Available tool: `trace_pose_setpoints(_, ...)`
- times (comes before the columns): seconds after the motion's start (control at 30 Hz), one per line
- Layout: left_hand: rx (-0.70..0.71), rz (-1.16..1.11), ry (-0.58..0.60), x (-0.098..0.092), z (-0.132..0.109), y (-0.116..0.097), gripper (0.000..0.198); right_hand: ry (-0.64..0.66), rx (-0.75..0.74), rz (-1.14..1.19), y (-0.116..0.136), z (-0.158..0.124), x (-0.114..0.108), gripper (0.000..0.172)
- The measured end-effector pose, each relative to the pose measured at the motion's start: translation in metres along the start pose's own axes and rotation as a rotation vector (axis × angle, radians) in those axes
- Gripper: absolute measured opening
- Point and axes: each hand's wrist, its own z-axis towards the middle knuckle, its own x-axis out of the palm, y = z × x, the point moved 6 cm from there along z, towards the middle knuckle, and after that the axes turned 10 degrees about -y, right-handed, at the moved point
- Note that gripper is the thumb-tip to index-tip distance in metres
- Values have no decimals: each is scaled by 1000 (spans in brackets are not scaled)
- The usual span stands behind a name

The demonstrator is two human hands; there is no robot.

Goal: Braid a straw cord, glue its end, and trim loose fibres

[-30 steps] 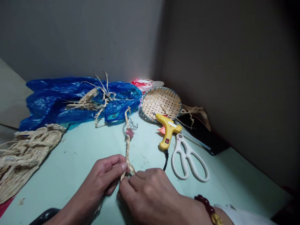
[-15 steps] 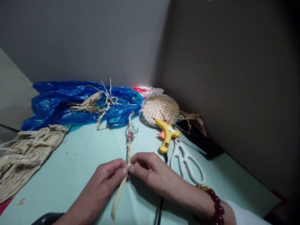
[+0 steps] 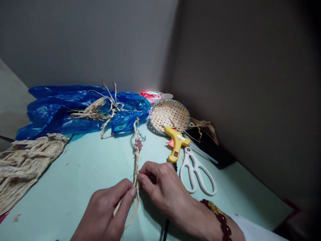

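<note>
Just left of the yellow glue gun, from the head camera, your straw braid lies on the pale green table, running from beside the gun's nozzle end down toward you past its handle. A small pink clip grips the braid level with the gun's body. Your right hand sits below the gun, thumb and forefinger closed narrow on the braid's near end; a dark red bead bracelet circles that wrist. Your left hand, further left of the gun and lower, pinches the loose flat strands that trail from the same end, its fingertip just beside your right fingertips. Touching the gun's right side lie white scissors, blades toward the gun, handles toward you. Behind the gun a round woven basket leans up, with a red-and-white packet and a white cup beyond it by the wall. Well left of the gun a blue plastic bag holds loose straw, and far left of it a thick bundle of straw rope rests at the table's edge. The gun's black cable runs from its handle under your right wrist.
</note>
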Motion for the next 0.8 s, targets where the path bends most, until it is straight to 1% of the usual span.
trace_pose_setpoints(0.07, 163, 82, -69, 2, -6, -6, 30, 0, 17, 41, 2, 1, 0, 20)
trace_pose_setpoints(0.1, 263, 136, -72, 6, -10, -10, 27, 7, 40, 75, 1, 1, 0, 21)
trace_pose_setpoints(0.17, 463, 262, -28, 18, -16, -15, 21, 42, 97, 178, 0, 2, 3, 22)
trace_pose_setpoints(0.23, 610, 400, -1, 28, -21, -17, 24, 90, 159, 311, -3, 2, 8, 21)
trace_pose_setpoints(0.33, 708, 588, -49, 31, -23, -17, 32, 151, 251, 527, -11, 1, 17, 14)
trace_pose_setpoints(0.37, 729, 614, -52, 29, -24, -18, 32, 161, 273, 574, -13, 1, 19, 12)
trace_pose_setpoints(0.43, 760, 581, -65, 22, -24, -21, 22, 153, 282, 610, -17, 1, 19, 11)
trace_pose_setpoints(0.47, 744, 527, -96, 15, -22, -23, 16, 143, 277, 601, -17, 1, 19, 10)
trace_pose_setpoints(0.5, 698, 457, -140, 6, -19, -24, 13, 130, 269, 578, -17, 2, 18, 10)
trace_pose_setpoints(0.53, 611, 378, -182, -3, -13, -23, 13, 116, 260, 547, -17, 2, 16, 9)
trace_pose_setpoints(0.57, 489, 288, -207, -10, -6, -20, 14, 101, 247, 513, -16, 2, 14, 9)
trace_pose_setpoints(0.6, 349, 192, -180, -14, 1, -16, 14, 87, 231, 471, -15, 2, 13, 9)
trace_pose_setpoints(0.63, 206, 87, -115, -13, 8, -10, 14, 78, 211, 426, -14, 2, 11, 10)
trace_pose_setpoints(0.7, -55, -167, 54, -3, 17, 0, 17, 80, 165, 352, -10, 1, 9, 12)
trace_pose_setpoints(0.73, -161, -303, 126, 4, 19, 4, 18, 91, 149, 327, -8, 1, 8, 13)
trace_pose_setpoints(0.8, -329, -544, 223, 15, 21, 10, 19, 125, 126, 291, -5, -1, 7, 13)
